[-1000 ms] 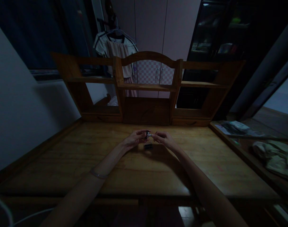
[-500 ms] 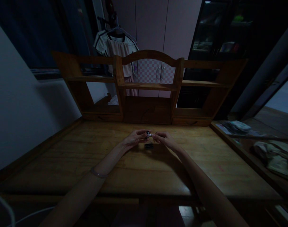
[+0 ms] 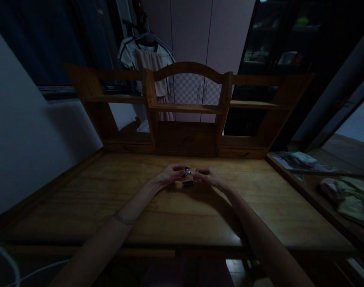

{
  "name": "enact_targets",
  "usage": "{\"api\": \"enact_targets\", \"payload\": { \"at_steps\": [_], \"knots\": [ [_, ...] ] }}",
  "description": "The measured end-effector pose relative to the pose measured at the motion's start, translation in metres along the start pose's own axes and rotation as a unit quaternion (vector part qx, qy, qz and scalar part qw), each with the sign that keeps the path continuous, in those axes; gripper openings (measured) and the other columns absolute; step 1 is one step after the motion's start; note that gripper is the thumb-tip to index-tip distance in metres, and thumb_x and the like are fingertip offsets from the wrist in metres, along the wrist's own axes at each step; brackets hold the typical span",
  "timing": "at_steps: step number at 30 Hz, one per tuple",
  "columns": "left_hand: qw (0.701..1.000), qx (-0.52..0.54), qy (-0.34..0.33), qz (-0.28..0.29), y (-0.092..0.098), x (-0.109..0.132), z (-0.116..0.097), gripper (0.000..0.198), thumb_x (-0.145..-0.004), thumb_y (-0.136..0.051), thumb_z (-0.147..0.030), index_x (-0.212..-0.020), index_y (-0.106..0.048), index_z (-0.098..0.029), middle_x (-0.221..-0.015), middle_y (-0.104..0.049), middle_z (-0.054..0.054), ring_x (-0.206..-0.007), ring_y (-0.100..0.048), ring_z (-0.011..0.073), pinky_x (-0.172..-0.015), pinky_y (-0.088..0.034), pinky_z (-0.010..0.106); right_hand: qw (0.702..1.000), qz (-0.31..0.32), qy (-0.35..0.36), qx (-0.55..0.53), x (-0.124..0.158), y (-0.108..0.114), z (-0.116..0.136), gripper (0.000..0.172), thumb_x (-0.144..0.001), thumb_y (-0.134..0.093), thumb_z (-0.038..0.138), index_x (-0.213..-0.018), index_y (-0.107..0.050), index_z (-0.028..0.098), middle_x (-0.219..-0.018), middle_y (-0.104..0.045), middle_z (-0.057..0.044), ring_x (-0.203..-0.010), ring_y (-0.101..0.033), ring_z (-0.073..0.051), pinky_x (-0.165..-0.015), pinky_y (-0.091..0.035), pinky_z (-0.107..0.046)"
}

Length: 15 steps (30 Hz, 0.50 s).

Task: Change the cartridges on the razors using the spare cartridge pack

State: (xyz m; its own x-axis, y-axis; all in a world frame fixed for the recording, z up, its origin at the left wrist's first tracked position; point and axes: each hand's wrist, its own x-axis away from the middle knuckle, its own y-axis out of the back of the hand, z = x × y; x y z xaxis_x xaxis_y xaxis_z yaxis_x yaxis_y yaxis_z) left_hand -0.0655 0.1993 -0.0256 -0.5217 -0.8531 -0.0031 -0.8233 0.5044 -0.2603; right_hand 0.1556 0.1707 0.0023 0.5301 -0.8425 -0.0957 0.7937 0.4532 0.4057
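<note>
Head view: your left hand is pinching a small shiny piece above the worktop; your right hand is adjoining its right end, hold unclear. A dark block is lying beneath, long axis running crosswise.

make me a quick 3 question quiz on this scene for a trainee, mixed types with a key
1. Multiple choice: on which side is the bracelet worn?
a) right
b) left
c) both

2. True or false: the left hand and the right hand are both at the small part.

3. Short answer: what colour is the item lying on the desk, just below the small part in the picture?

Key
1: b
2: true
3: black
</note>
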Motion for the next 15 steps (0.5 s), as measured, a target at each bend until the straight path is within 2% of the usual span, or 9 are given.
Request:
{"api": "enact_targets", "payload": {
  "at_steps": [6,15],
  "knots": [
    [1.0,-0.021,0.002,-0.009,-0.0025,-0.0001,-0.0013,0.043,-0.063,-0.077,-0.028,-0.102,-0.066,-0.013,-0.093,-0.069,0.008,-0.075,-0.063,0.0147,-0.075,-0.048,0.03,1.0,-0.015,0.015,0.023,-0.0031,-0.0012,-0.0097,0.05,-0.078,-0.051,0.061,-0.075,-0.063,0.012,-0.058,-0.047,0.002,-0.049,-0.04,-0.008,-0.045,-0.028,-0.02],
    [0.996,-0.078,0.011,-0.038,-0.0062,0.0005,-0.0004,0.039,-0.064,-0.077,-0.027,-0.099,-0.067,-0.013,-0.092,-0.069,0.008,-0.074,-0.063,0.0134,-0.071,-0.048,0.025,0.998,-0.011,0.04,0.053,0.0003,0.0001,-0.0096,0.051,-0.08,-0.048,0.06,-0.072,-0.062,0.012,-0.058,-0.051,0.001,-0.05,-0.042,-0.009,-0.046,-0.03,-0.021]
  ]
}}
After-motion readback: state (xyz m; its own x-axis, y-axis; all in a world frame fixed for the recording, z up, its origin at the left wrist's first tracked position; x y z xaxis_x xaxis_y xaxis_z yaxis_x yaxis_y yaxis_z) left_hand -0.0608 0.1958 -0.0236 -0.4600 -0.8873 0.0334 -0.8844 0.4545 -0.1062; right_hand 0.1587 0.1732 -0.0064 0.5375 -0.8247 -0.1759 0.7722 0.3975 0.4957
